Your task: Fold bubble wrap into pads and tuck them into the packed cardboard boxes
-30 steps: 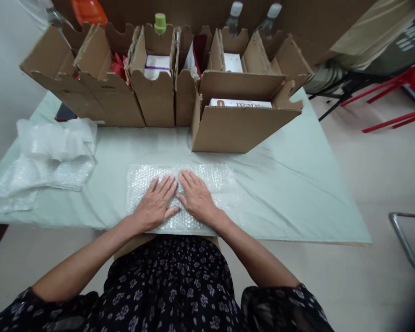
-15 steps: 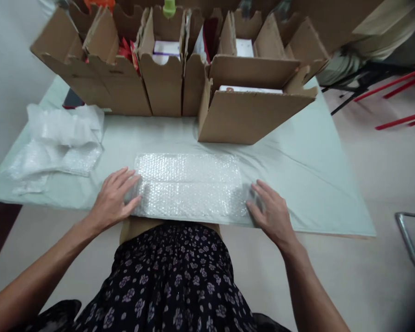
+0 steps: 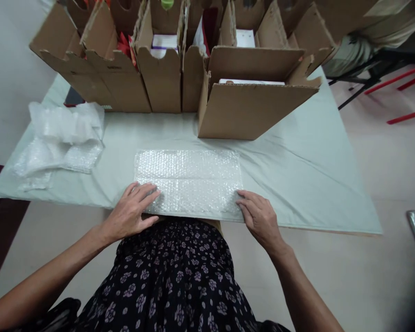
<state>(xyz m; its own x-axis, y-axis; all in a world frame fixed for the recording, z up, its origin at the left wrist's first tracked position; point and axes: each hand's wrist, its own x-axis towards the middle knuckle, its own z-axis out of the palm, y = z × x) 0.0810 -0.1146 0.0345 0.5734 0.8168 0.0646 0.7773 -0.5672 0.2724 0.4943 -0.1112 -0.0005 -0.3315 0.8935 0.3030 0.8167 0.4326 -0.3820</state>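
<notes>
**A clear rectangular plastic bubble-wrap sheet (image 3: 190,182) lies between the bare left hand (image 3: 133,207) and the bare right hand (image 3: 257,212)**

In the head view, the sheet lies flat on the table covered with pale green cloth (image 3: 318,180), just at its near edge. The long axis of the sheet runs from left to right, almost parallel with this edge, and one thin crease follows the same direction near its middle.

From the left fingers, the sheet extends to the right and to the far side. These fingers are slightly spread and rest over its near left corner, while the thumb stands apart, by the table edge. From the right fingers, the sheet extends to the left and to the far side. The right fingers are bent together at its right edge, near the corner; whether they pinch the plastic, I cannot tell. Both hands are at the sheet, but the left one reaches further over it.

On the far side, a strip of cloth separates the sheet from the brown open-topped cardboard box (image 3: 245,113). To the left, the crumpled pile of whitish bubble wrap (image 3: 67,138) lies apart from it. The widest open room is to the right, beyond the right hand.
</notes>
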